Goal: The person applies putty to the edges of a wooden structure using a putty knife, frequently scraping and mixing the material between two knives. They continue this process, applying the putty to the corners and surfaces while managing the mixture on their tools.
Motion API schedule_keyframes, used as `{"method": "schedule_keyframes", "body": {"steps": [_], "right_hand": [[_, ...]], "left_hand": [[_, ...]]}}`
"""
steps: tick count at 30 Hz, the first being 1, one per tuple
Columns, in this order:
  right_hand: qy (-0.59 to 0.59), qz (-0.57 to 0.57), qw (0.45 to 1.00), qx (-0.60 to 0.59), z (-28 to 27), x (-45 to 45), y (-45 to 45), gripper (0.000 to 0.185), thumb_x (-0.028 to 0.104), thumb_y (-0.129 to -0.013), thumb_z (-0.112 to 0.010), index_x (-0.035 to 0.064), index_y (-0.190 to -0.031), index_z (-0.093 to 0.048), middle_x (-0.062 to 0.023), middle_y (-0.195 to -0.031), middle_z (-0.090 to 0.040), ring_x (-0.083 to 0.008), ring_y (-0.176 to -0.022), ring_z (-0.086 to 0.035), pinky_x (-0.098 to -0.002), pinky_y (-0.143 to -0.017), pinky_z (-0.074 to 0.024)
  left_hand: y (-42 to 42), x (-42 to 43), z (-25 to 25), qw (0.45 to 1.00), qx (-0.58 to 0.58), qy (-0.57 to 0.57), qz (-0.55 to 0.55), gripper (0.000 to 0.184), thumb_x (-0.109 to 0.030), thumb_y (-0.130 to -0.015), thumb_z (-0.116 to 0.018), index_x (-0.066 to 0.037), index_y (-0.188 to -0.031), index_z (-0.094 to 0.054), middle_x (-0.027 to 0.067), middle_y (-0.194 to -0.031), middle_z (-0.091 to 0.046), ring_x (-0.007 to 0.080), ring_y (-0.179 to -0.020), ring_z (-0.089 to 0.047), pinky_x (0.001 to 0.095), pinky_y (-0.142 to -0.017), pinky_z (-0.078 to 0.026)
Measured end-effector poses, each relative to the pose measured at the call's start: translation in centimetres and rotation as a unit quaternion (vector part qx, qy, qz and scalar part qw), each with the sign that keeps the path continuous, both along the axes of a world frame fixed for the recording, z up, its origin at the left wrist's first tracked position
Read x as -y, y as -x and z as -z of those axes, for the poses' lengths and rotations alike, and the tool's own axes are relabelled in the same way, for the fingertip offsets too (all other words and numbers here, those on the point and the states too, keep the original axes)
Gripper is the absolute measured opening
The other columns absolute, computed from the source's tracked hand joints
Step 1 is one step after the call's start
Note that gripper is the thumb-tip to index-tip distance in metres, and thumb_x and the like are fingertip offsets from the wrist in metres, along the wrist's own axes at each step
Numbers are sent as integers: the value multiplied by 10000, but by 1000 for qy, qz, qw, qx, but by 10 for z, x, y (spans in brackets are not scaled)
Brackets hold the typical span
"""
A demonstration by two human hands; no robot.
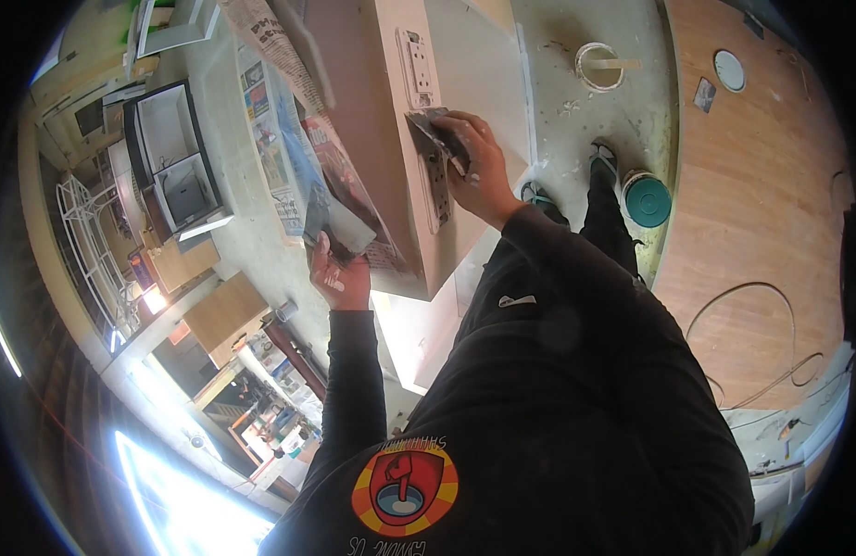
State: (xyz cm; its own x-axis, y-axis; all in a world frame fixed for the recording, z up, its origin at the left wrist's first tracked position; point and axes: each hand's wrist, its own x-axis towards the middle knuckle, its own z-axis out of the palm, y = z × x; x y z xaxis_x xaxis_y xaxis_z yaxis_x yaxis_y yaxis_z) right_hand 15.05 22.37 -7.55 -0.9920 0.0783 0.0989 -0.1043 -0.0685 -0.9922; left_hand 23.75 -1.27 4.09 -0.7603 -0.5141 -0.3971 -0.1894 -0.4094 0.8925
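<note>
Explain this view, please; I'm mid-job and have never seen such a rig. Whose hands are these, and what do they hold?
No machine here: a person works bare-handed, in one picture from a head-worn camera looking forward and down. The right hand holds a flat blade at a narrow pale face, beside sockets. The left hand holds a flat grey tool; newspaper lies near it. On the floor stand an open tub and a bucket with a teal lid.

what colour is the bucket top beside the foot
Teal green; the bucket top shows best in the head view.
</note>
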Motion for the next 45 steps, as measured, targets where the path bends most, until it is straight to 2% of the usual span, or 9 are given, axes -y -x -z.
{"method": "schedule_keyframes", "body": {"steps": [2, 4, 6, 10, 13, 15, 24, 39, 45], "right_hand": [[4, -1, 1000, 5, 0, 1, -1, 596, -83, -685, -665, 90, -1252, -602, -144, -1289, -569, -367, -1224, -523, -407, -1032, -467], [8, -4, 1000, 9, -2, 2, -1, 602, -87, -683, -659, 91, -1255, -604, -144, -1290, -569, -366, -1227, -522, -407, -1033, -467], [0, 7, 1000, 6, -8, -1, 0, 548, -147, -714, -579, 61, -1219, -624, -159, -1239, -606, -365, -1183, -568, -397, -1010, -476], [-19, -21, 1000, -2, -6, -9, -5, 537, -157, -719, -576, 60, -1208, -633, -159, -1229, -615, -364, -1173, -577, -391, -1001, -482], [-22, -60, 998, -10, -3, -24, -9, 537, -172, -723, -562, 60, -1202, -639, -151, -1226, -619, -359, -1168, -582, -388, -988, -488], [-11, -150, 988, -23, -1, -41, -5, 536, -186, -725, -542, 60, -1192, -637, -144, -1222, -620, -356, -1173, -579, -393, -987, -487], [-40, -39, 998, -11, 6, -22, -12, 570, -138, -705, -600, 71, -1235, -588, -161, -1269, -576, -386, -1197, -521, -421, -1001, -470], [-3, -17, 1000, -5, 22, 2, -1, 571, -84, -738, -664, 88, -1278, -593, -160, -1330, -546, -387, -1252, -503, -420, -1048, -456], [-26, -51, 998, -8, 22, -10, -2, 555, -126, -731, -614, 89, -1243, -619, -149, -1301, -586, -372, -1204, -548, -417, -1007, -491]], "left_hand": [[1, -4, -1, 1000, -14, 7, 14, 410, -149, -960, -607, 29, -1322, -534, 156, -1328, -595, 257, -1215, -586, 378, -1028, -499], [0, -3, -1, 1000, -5, 16, 7, 411, -151, -958, -610, 28, -1320, -535, 159, -1325, -595, 259, -1208, -589, 377, -1024, -501], [-2, -2, 0, 1000, 4, 24, 1, 412, -153, -956, -612, 27, -1318, -536, 163, -1323, -596, 261, -1202, -593, 375, -1020, -504], [1, 1, 1, 1000, -1, 19, -6, 416, -160, -945, -628, 20, -1310, -543, 161, -1306, -604, 267, -1185, -601, 372, -1011, -508], [1, 2, 0, 1000, -5, 13, 0, 418, -163, -939, -636, 19, -1305, -547, 155, -1296, -611, 267, -1180, -603, 374, -1009, -508], [1, 3, 0, 1000, -8, 1, 10, 421, -164, -937, -640, 18, -1304, -546, 152, -1294, -612, 266, -1180, -602, 376, -1009, -508], [1, -5, -5, 1000, -2, 20, 2, 421, -161, -943, -634, 20, -1311, -542, 152, -1306, -607, 261, -1200, -592, 375, -1000, -514], [-2, 1, -1, 1000, -6, 9, 4, 426, -173, -944, -637, 27, -1307, -542, 152, -1309, -605, 258, -1189, -596, 369, -1011, -508], [-2, 2, 1, 999, -3, 42, 4, 402, -171, -946, -633, 21, -1289, -551, 152, -1287, -616, 258, -1185, -596, 370, -1003, -513]]}}
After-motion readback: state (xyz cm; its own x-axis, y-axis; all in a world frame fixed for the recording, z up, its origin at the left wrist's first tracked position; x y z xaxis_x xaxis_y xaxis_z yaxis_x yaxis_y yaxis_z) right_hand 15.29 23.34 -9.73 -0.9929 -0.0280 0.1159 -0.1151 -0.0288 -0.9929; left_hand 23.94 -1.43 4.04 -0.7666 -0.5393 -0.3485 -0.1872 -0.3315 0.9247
